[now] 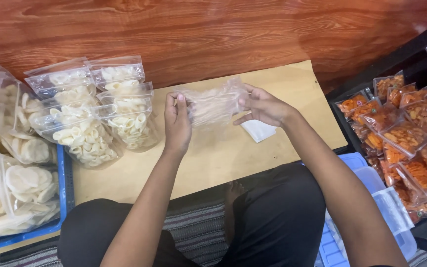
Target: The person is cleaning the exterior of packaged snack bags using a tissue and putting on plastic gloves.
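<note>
Both hands (218,111) pinched on an empty clear plastic bag (213,105) above the board (292,84).

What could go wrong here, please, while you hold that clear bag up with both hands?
The clear bag is pinched only at its edges by the left hand and right hand, so it might slip. The filled bags lean stacked beside the left hand; a nudge could topple them. The white paper could get swept off the board.

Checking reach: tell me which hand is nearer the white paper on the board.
Right. The right hand is just above the white paper; the left hand is farther off, across the clear bag.
</note>
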